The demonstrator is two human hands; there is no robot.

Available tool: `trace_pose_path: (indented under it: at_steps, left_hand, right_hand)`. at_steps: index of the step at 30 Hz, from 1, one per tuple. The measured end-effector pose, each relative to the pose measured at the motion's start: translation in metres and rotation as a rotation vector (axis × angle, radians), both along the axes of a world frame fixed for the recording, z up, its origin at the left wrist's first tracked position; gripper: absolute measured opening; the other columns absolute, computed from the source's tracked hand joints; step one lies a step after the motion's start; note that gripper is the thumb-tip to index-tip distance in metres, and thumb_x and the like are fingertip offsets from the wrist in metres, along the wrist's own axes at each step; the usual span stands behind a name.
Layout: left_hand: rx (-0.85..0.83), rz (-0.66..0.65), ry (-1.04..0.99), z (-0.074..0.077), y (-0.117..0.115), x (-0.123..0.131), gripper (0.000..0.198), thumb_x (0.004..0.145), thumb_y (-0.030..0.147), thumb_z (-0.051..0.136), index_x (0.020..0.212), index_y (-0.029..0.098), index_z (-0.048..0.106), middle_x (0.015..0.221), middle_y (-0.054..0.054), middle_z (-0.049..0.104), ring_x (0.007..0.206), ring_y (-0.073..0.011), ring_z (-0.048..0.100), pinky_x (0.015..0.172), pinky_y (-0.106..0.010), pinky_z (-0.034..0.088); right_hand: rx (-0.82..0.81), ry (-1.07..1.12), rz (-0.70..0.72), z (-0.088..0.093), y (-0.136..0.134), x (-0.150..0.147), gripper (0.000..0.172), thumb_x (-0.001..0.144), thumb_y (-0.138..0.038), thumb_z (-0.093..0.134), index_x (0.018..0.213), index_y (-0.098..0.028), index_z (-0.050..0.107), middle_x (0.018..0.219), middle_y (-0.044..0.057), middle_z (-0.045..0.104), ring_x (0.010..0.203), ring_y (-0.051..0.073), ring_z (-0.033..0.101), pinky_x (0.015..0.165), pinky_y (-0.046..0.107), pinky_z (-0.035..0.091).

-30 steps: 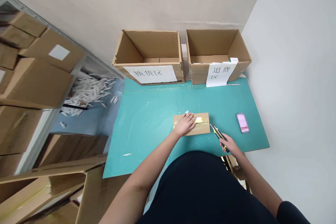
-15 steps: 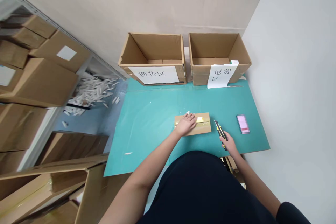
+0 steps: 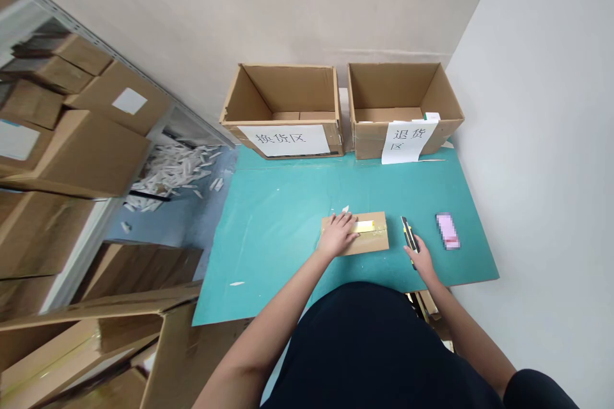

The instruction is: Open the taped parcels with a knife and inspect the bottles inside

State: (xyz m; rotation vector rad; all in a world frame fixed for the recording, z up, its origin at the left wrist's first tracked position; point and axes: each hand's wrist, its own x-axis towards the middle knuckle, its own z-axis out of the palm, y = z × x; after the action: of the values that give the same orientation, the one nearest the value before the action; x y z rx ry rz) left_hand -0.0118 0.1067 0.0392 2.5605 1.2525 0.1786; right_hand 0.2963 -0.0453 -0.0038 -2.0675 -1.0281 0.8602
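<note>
Your left hand (image 3: 338, 235) lies open and flat over the left part of the small carton (image 3: 371, 243), which rests on the green worktop (image 3: 268, 217) — then your right hand (image 3: 420, 255) grips a box cutter (image 3: 409, 234), apart from the carton — farther right lies a phone (image 3: 448, 231)

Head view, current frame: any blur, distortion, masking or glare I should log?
In the head view, the shelf boxes at left look stretched and soft; also in the head view, coarse pixels mask the phone-like item; the head view's cutter keeps a readable outline, and its green tabletop shows no harsh glare.
</note>
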Motion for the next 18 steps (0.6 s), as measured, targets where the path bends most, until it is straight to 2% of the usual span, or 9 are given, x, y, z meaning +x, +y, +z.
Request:
trace_pose_path:
  at_steps: [2,4,7,9,11,14,18]
  left_hand:
    - [0.002,0.039,0.011,0.004,-0.003,-0.005,0.052,0.095,0.045,0.058,0.141,0.022,0.054,0.148,-0.014,0.053,0.14,-0.0331,0.044,0.117,-0.055,0.029]
    - [0.017,0.076,0.011,0.007,-0.007,-0.01,0.053,0.095,0.045,0.057,0.142,0.022,0.053,0.148,-0.014,0.053,0.14,-0.034,0.044,0.117,-0.056,0.027]
    - [0.032,0.122,0.014,0.01,-0.012,-0.017,0.055,0.094,0.045,0.056,0.143,0.022,0.052,0.148,-0.015,0.053,0.14,-0.0353,0.043,0.117,-0.058,0.025]
    - [0.036,0.141,0.02,0.009,-0.015,-0.02,0.055,0.094,0.045,0.056,0.144,0.022,0.052,0.148,-0.015,0.053,0.14,-0.0357,0.043,0.118,-0.059,0.024]
    - [0.038,0.143,0.024,0.007,-0.017,-0.02,0.054,0.094,0.044,0.056,0.143,0.023,0.053,0.148,-0.015,0.053,0.14,-0.0356,0.043,0.117,-0.059,0.025]
    - [0.06,0.131,0.015,0.006,-0.018,-0.021,0.05,0.095,0.042,0.055,0.14,0.022,0.055,0.147,-0.015,0.054,0.139,-0.0346,0.045,0.116,-0.058,0.028]
    - [0.13,0.098,-0.054,0.011,-0.024,-0.023,0.038,0.096,0.035,0.054,0.13,0.02,0.062,0.141,-0.015,0.058,0.134,-0.0322,0.049,0.114,-0.054,0.033]
  right_hand:
    - [0.003,-0.013,0.021,-0.007,0.002,0.003,0.067,0.075,-0.057,0.063,0.13,-0.019,0.056,0.12,0.012,0.07,0.107,0.031,0.067,0.088,0.041,0.052]
    - [-0.017,-0.026,0.037,-0.013,0.006,0.004,0.065,0.076,-0.054,0.062,0.131,-0.02,0.054,0.116,0.011,0.071,0.103,0.031,0.068,0.086,0.041,0.052]
    - [-0.051,-0.128,-0.022,-0.024,0.015,0.004,0.058,0.08,-0.051,0.058,0.128,-0.018,0.055,0.107,0.011,0.071,0.093,0.03,0.069,0.08,0.039,0.052]
    - [-0.032,-0.229,-0.073,-0.033,0.024,0.006,0.052,0.081,-0.047,0.056,0.123,-0.016,0.057,0.109,0.014,0.069,0.096,0.03,0.067,0.082,0.038,0.05]
    - [-0.011,-0.335,-0.096,-0.045,0.032,0.01,0.046,0.081,-0.041,0.055,0.119,-0.014,0.06,0.112,0.017,0.066,0.103,0.031,0.063,0.088,0.038,0.048]
    - [-0.063,-0.468,-0.121,-0.062,0.04,0.019,0.043,0.081,-0.036,0.057,0.115,-0.011,0.062,0.11,0.019,0.064,0.108,0.032,0.058,0.095,0.041,0.044]
    - [-0.138,-0.509,-0.148,-0.077,0.042,0.026,0.041,0.081,-0.035,0.059,0.114,-0.01,0.063,0.108,0.02,0.063,0.107,0.033,0.056,0.095,0.042,0.041]
